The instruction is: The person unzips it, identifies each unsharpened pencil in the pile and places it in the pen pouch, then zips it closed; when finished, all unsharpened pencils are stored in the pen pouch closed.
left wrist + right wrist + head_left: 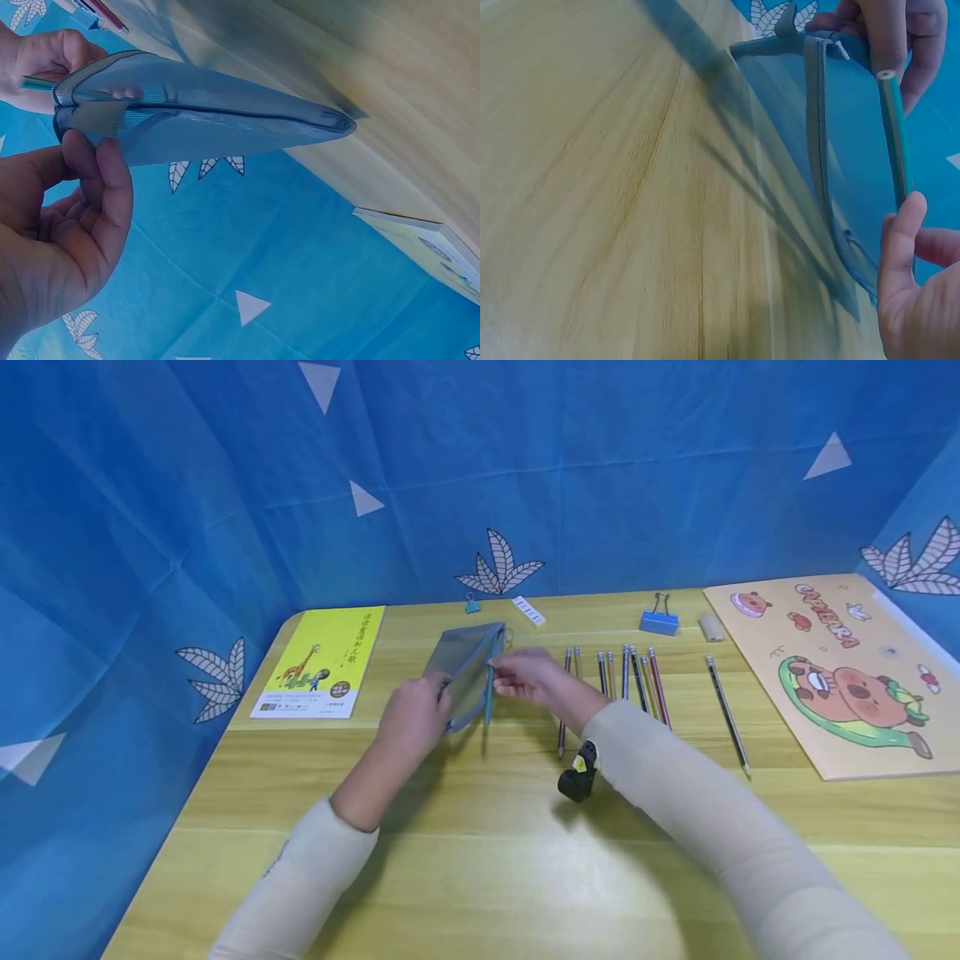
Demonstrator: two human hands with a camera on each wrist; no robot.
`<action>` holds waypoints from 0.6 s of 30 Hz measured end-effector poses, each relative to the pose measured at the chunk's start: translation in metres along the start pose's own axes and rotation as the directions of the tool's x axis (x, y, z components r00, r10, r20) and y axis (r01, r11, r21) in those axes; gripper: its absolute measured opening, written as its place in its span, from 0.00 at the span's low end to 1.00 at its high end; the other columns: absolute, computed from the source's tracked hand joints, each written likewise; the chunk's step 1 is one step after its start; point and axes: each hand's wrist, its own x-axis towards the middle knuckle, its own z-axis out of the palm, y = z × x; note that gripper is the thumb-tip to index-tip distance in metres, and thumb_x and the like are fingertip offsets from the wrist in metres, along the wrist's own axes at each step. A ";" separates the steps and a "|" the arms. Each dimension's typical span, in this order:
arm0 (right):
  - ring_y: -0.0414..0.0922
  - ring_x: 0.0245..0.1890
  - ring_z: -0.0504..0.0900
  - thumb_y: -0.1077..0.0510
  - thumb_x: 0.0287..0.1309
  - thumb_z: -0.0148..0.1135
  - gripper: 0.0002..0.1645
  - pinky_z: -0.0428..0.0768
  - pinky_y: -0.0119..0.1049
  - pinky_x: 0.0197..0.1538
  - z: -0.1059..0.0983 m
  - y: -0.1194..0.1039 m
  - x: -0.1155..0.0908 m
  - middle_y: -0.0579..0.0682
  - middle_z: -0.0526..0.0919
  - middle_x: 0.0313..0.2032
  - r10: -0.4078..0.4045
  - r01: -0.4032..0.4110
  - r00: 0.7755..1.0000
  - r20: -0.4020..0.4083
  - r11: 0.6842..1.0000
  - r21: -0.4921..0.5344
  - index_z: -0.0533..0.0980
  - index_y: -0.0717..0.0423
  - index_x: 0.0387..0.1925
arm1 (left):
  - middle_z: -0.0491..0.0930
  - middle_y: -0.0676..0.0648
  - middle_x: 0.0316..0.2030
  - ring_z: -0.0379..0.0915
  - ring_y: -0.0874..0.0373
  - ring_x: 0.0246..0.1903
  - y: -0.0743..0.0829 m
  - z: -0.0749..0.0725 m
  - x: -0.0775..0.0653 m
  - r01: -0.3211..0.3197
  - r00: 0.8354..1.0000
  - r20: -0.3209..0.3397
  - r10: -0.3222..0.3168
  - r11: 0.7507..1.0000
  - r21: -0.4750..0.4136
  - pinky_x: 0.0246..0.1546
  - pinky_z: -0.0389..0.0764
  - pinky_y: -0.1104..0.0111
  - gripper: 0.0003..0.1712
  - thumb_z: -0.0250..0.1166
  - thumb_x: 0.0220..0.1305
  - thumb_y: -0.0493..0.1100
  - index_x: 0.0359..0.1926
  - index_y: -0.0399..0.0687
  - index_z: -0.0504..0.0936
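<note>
Pouch: grey mesh pouch [454, 649] held tilted over the bench [487, 877], mouth gaping toward the right hand; whether its lower end touches the wood, cannot tell.
Left hand: left hand [416, 714] clamped by thumb and fingers on the pouch's rim, near the fabric tab [101, 118].
Right hand: right hand [528, 677] pinching the green pencil [489, 697].
Green pencil: lies across the mouth, beside the rim (how much is inside, the mesh hides).
Alignment: probably best to turn the pencil along the pouch's length before pushing; crosswise it would likely snag the zip edge [817, 127].
Rim: soft, so likely to fold; a steady left pinch should hold the gap wide.
Release: advisable only once most of the shaft is past the zip.
Loose pencils: the loose pencils [657, 681] lie near the right forearm; a low sleeve could roll them.
</note>
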 end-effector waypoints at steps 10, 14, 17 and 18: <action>0.41 0.15 0.75 0.66 0.52 0.54 0.17 0.77 0.30 0.24 0.015 0.004 0.006 0.55 0.75 0.23 -0.064 0.072 0.987 -0.148 0.996 0.049 0.68 0.64 0.45 | 0.79 0.43 0.30 0.75 0.52 0.27 0.003 0.003 -0.002 -0.076 0.997 0.015 0.076 0.997 0.020 0.27 0.76 0.65 0.11 0.53 0.59 0.38 0.42 0.40 0.76; 0.41 0.14 0.75 0.66 0.52 0.54 0.16 0.77 0.30 0.23 0.022 0.007 0.008 0.55 0.75 0.22 -0.077 0.086 0.979 -0.190 0.995 0.040 0.68 0.63 0.44 | 0.79 0.43 0.32 0.75 0.51 0.29 0.006 0.006 -0.003 -0.105 0.994 0.021 0.105 0.994 0.007 0.28 0.76 0.65 0.11 0.53 0.59 0.37 0.41 0.39 0.77; 0.41 0.13 0.75 0.66 0.52 0.54 0.14 0.77 0.31 0.22 0.026 0.009 0.009 0.54 0.77 0.19 -0.067 0.071 0.981 -0.184 0.997 0.016 0.70 0.63 0.43 | 0.79 0.43 0.31 0.75 0.52 0.29 0.007 0.007 -0.003 -0.109 0.994 0.022 0.109 0.994 -0.005 0.26 0.76 0.65 0.10 0.53 0.60 0.38 0.41 0.41 0.76; 0.42 0.12 0.75 0.66 0.52 0.54 0.14 0.77 0.31 0.22 0.027 0.010 0.009 0.54 0.77 0.18 -0.058 0.061 0.982 -0.179 0.998 0.008 0.70 0.64 0.43 | 0.79 0.44 0.31 0.75 0.52 0.28 0.007 0.007 -0.003 -0.108 0.994 0.023 0.108 0.994 -0.011 0.26 0.75 0.65 0.11 0.53 0.60 0.38 0.42 0.41 0.76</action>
